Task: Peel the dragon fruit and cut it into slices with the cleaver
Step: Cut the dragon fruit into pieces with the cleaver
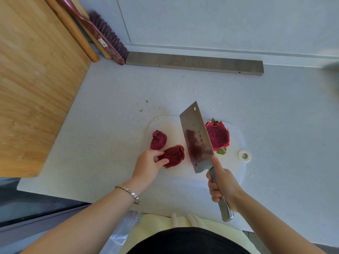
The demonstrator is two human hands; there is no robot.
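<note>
On a white cutting board (233, 173) lie three pieces of red dragon fruit. My left hand (148, 164) grips the nearest piece (174, 155) at its left end. A second dark red piece (158, 140) lies just behind it. A half with pink skin and its cut face up (218, 135) rests at the board's far right. My right hand (222, 186) holds the cleaver (197, 138) by its metal handle. The juice-stained blade is raised and tilted between the held piece and the skin-on half.
A large wooden board (36, 79) covers the counter's left side. A brush with a red handle (110, 39) and wooden rods lean in the back corner. A grey wooden bar (194, 63) lies along the wall. The counter's near edge is by my body.
</note>
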